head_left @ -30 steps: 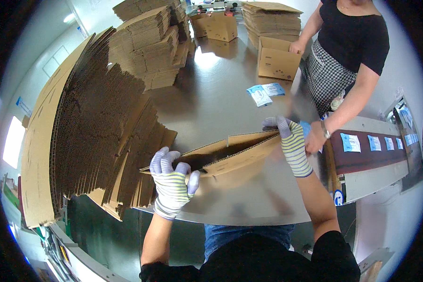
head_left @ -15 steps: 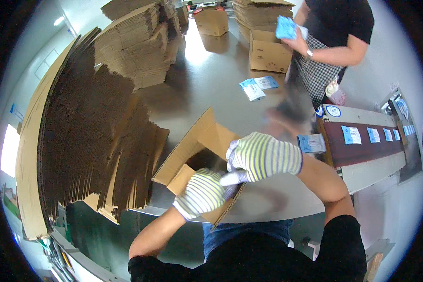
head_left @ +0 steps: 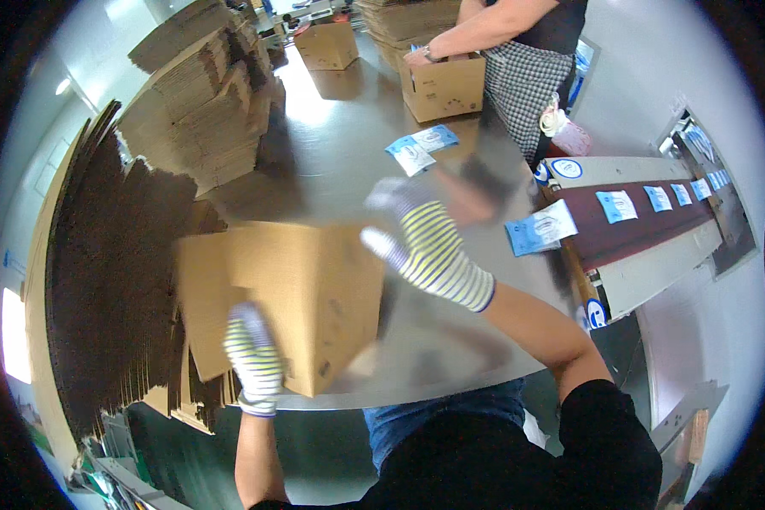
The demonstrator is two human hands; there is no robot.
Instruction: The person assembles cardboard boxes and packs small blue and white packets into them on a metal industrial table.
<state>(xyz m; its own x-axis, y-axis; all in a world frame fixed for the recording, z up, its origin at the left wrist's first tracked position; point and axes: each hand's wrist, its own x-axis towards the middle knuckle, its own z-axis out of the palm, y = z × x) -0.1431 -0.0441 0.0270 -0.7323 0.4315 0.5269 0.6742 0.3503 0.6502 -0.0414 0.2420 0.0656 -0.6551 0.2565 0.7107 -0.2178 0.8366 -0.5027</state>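
Note:
A cardboard box [head_left: 336, 289] stands at the near side of the metal table, slightly blurred, with a flap out to its left. My left hand [head_left: 255, 361], in a striped knit glove, has its fingers held together along the box's near left side and steadies it; its thumb is hidden. To the right of the box, above the table, my right hand [head_left: 433, 246] wears the same kind of glove. It holds nothing, with the thumb apart from the fingers and the fingertips smeared by motion. What lies inside the box cannot be seen.
Stacked flat cardboard [head_left: 115, 297] crowds the left side. Blue-and-white packets [head_left: 542, 229] lie at the end of a conveyor belt [head_left: 582, 217], which carries several more. Other packets [head_left: 421, 150] lie mid-table. At the far right, a co-worker's hands reach into another box [head_left: 446, 89].
The box has been turned, so its outer faces show now. My right hand has let go and moved away from it; my left has shifted left. The co-worker's packet has gone down to the far box.

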